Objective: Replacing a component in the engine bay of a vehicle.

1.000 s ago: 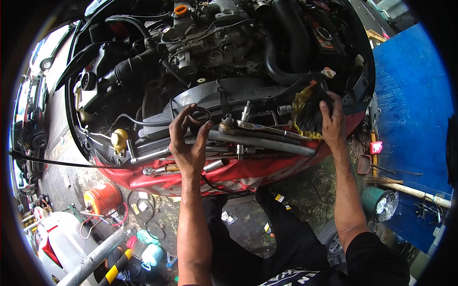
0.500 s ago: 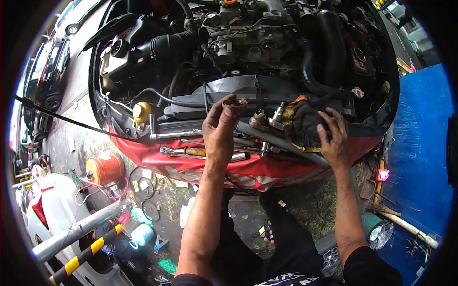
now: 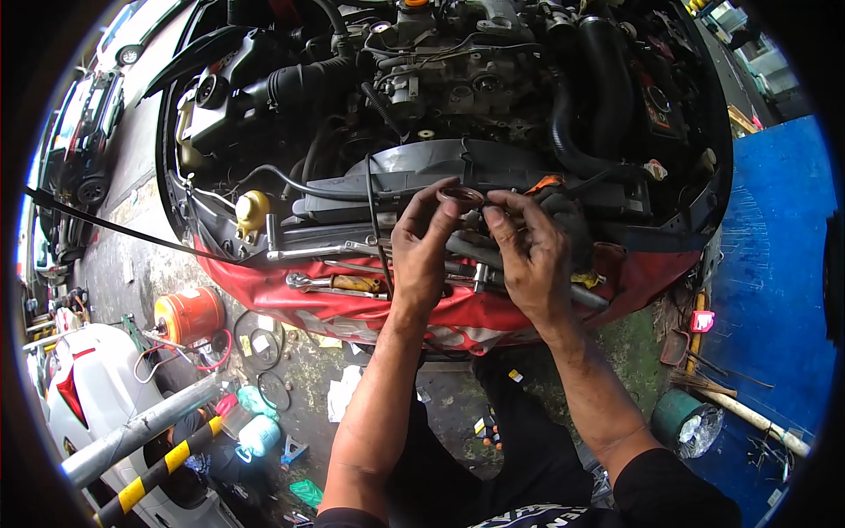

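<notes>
My left hand (image 3: pixel 422 251) pinches a brown ring-shaped seal (image 3: pixel 461 195) between thumb and fingers, above the front edge of an open engine bay. Close to the seal's right rim is my right hand (image 3: pixel 535 255), its thumb and forefinger brought together; whatever lies between them is too small or hidden to name. Behind the right hand, a black work glove (image 3: pixel 570 216) with orange and yellow trim is partly covered. Below the hands, a ratchet with a yellow-brown handle (image 3: pixel 356 284) rests on a red cover (image 3: pixel 339 308), and a long socket wrench (image 3: pixel 321 251) lies along the front panel.
The engine (image 3: pixel 458 84) fills the far middle, with a black hose (image 3: pixel 568 132) at its right. A thin black rod (image 3: pixel 132 231) slants in from the left. An orange bucket (image 3: pixel 189 317) stands on the littered floor, and a blue panel (image 3: pixel 779 264) is at the right.
My right hand has moved left from the glove to the seal, its fingers closing together. My left hand, still holding the seal, has shifted slightly right.
</notes>
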Demonstrator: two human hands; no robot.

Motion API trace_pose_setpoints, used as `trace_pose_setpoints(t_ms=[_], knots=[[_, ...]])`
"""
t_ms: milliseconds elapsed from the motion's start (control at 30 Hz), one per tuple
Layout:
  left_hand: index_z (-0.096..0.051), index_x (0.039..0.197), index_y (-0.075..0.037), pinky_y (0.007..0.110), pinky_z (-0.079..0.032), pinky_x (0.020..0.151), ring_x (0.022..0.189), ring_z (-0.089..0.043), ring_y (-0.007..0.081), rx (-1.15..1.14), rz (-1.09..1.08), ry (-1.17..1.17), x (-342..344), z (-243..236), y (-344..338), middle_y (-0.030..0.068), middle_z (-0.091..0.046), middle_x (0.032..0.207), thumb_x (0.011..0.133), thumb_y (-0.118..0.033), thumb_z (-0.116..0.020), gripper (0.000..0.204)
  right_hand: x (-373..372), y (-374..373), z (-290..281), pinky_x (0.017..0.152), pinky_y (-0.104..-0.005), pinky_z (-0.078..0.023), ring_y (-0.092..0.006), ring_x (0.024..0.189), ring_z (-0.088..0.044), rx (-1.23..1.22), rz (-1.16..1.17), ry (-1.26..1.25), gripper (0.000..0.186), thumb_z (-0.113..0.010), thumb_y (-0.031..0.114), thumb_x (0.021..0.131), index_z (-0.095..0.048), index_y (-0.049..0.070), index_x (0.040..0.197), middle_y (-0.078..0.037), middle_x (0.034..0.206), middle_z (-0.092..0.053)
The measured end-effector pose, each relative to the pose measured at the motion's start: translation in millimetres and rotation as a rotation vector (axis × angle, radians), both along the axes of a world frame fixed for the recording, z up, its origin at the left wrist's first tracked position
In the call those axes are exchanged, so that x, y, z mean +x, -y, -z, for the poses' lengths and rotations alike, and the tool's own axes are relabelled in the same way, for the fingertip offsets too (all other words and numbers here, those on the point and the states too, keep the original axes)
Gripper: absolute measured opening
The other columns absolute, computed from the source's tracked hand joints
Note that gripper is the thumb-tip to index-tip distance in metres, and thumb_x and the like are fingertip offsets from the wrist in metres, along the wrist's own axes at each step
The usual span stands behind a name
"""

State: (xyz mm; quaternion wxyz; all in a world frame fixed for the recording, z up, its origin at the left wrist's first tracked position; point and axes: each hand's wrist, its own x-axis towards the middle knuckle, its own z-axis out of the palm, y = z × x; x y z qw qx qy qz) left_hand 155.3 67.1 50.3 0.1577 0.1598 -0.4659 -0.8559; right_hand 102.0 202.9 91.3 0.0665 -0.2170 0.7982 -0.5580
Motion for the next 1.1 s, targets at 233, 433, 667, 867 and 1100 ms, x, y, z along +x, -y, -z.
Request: trace_pose_setpoints(t_ms=[233,433,667,867,1100], knots=[[-0.055,0.132,-0.003,0.037,-0.051,0.094,0.107,-0.063,0.0252,-1.116,-0.223,-0.042,6,-2,-5,0.014,-0.058,0.125,0.075,-0.001,-0.076,0.061,1,6,4,0.073,-0.0283,-0.054,-0.0213,0.091,-0.068,-0.066,-0.021,0.012,0.041,-0.073,0.027,0.091,-0.062,0.001,0.121,-0.014,0.107,-0.068],[-0.054,0.134,-0.004,0.041,-0.05,0.096,0.115,-0.058,0.0313,-1.275,-0.279,-0.095,4,-1,-9,0.0163,-0.057,0.127,0.07,-0.004,-0.081,0.069,-4,2,5,0.087,-0.0313,-0.053,-0.0208,0.098,-0.067,-0.44,-0.066,0.577,0.045,-0.069,0.022,0.093,-0.055,-0.001,0.13,-0.013,0.116,-0.066],[-0.054,0.132,-0.004,0.041,-0.049,0.095,0.113,-0.057,0.0327,-1.123,-0.201,-0.044,2,-2,-15,0.0159,-0.057,0.124,0.071,-0.017,-0.086,0.07,-17,-21,13,0.096,-0.0363,-0.048,-0.02,0.112,-0.061,-0.885,-0.141,1.201,0.044,-0.063,0.027,0.095,-0.055,0.004,0.132,-0.01,0.121,-0.065],[-0.058,0.127,-0.003,0.04,-0.05,0.092,0.108,-0.06,0.032,-1.177,-0.199,-0.01,-1,-1,-20,0.0153,-0.057,0.12,0.071,-0.015,-0.085,0.064,-14,-22,19,0.099,-0.0363,-0.046,-0.0188,0.118,-0.058,-0.918,-0.101,1.28,0.046,-0.065,0.023,0.094,-0.054,0.004,0.134,-0.01,0.125,-0.062],[-0.057,0.128,-0.005,0.04,-0.049,0.095,0.115,-0.055,0.0333,-1.014,-0.121,-0.031,0,0,-18,0.0159,-0.055,0.123,0.073,-0.009,-0.078,0.059,-10,-13,-2,0.103,-0.0335,-0.046,-0.0168,0.116,-0.058,-0.579,-0.135,0.684,0.059,-0.068,0.004,0.088,-0.043,0.002,0.142,-0.01,0.125,-0.059]])
